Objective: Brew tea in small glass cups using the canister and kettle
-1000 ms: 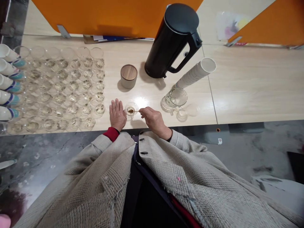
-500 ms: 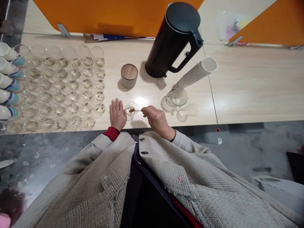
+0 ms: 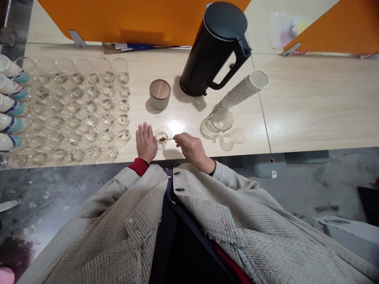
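Observation:
A small clear glass cup (image 3: 163, 134) stands near the table's front edge, between my two hands. My right hand (image 3: 191, 149) pinches a thin spoon (image 3: 165, 139) whose bowl, loaded with brownish bits, sits over the cup. My left hand (image 3: 146, 142) lies flat on the table with fingers stretched out, its thumb side against the cup's left. A round jar with a wooden lid (image 3: 160, 94) stands behind the cup.
Many small glass cups with brownish bits (image 3: 83, 106) fill the table's left part, with paper cups (image 3: 10, 102) lying at the far left. A black kettle (image 3: 214, 49), a lying stack of paper cups (image 3: 244, 90), a glass pitcher (image 3: 218, 121) and two small glasses (image 3: 227, 142) stand to the right.
The spoon has shifted only slightly over the cup. Both hands stay in nearly the same place.

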`<act>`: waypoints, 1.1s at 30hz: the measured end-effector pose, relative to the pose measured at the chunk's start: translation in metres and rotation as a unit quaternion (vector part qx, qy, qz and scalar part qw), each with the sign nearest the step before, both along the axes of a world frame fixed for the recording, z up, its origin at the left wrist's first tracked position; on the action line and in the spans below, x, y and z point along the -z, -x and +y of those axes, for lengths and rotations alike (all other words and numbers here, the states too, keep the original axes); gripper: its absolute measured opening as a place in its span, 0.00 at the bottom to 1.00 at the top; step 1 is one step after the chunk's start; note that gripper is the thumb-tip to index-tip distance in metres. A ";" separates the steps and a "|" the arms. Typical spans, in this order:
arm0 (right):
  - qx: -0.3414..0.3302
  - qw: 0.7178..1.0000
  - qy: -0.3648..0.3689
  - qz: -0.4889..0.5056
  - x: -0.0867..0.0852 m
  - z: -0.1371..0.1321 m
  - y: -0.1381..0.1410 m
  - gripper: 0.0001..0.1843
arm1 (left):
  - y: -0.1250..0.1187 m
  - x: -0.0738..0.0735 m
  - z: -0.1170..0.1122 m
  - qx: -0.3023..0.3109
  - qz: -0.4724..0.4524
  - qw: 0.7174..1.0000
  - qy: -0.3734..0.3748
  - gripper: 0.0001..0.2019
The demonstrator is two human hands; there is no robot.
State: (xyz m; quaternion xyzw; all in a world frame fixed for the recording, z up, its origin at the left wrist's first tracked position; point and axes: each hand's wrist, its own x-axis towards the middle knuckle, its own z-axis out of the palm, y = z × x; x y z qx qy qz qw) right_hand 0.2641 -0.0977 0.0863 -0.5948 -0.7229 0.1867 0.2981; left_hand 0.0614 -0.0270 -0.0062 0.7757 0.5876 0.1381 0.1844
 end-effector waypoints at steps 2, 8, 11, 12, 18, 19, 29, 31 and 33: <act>0.020 0.999 -0.024 0.042 -0.005 0.000 -0.002 0.14 | 0.000 0.000 0.000 0.002 0.000 1.000 0.000 0.32; 0.128 0.979 -0.120 0.107 -0.040 -0.009 -0.026 0.14 | 0.001 0.000 0.000 0.003 -0.001 1.000 -0.001 0.32; 0.229 0.958 -0.151 0.082 -0.050 -0.016 -0.052 0.17 | 0.001 0.001 0.000 0.000 -0.001 1.000 -0.001 0.32; 0.260 0.950 -0.164 0.060 -0.050 -0.018 -0.063 0.18 | 0.001 0.001 0.000 -0.001 0.000 1.000 -0.001 0.32; 0.365 0.910 -0.191 -0.052 -0.027 -0.025 -0.113 0.20 | 0.002 0.003 0.002 0.000 -0.008 1.000 -0.010 0.33; 0.373 0.908 -0.179 -0.061 -0.021 -0.025 -0.117 0.20 | 0.002 0.004 0.002 0.001 -0.010 1.000 -0.011 0.33; 0.398 0.904 -0.060 -0.145 0.022 -0.008 -0.125 0.17 | 0.004 0.008 0.004 0.004 -0.033 0.999 -0.027 0.33; 0.396 0.903 -0.057 -0.156 0.023 -0.007 -0.125 0.18 | 0.004 0.008 0.004 0.006 -0.027 0.999 -0.029 0.33; 0.394 0.903 -0.059 -0.164 0.020 -0.011 -0.124 0.19 | 0.004 0.008 0.004 0.007 -0.024 0.999 -0.030 0.33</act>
